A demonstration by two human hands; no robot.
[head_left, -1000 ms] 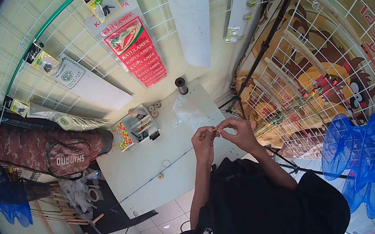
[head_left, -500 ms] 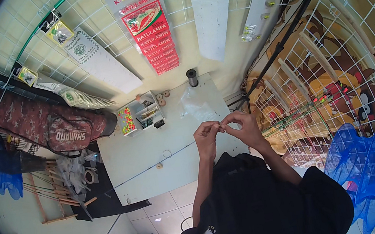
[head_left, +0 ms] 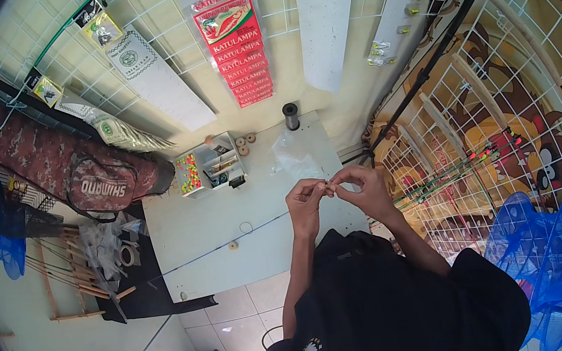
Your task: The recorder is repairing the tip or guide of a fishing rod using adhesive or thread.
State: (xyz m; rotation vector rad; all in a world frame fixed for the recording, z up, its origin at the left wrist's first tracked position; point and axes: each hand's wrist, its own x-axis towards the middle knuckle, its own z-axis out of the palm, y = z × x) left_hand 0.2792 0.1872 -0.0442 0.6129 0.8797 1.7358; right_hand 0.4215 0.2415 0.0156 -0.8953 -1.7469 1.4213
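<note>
My left hand (head_left: 305, 203) and my right hand (head_left: 361, 189) meet over the table's right part, thumbs and fingers pinched tip to tip. Whatever small thing lies between the fingertips is too small to make out. A thin blue rod (head_left: 214, 241), like a fishing rod, slants over the table from the lower left and reaches my left hand; whether the fingers grip its end is hidden. Beside the rod lies a thin ring-like loop (head_left: 246, 228). Just below it sits a small round tan piece (head_left: 233, 246).
On the white table (head_left: 190, 225) stand a divided box (head_left: 215, 179) with colourful beads, a dark spool (head_left: 291, 117) and a clear plastic bag (head_left: 296, 157). A camouflage rod bag (head_left: 68, 160) is at the left. Wire racks (head_left: 455, 171) with rods and blue nets (head_left: 546, 245) fill the right.
The view has shifted slightly. Both hands stay pinched together, with only a small movement of the fingers. The blue rod still runs to my left hand.
</note>
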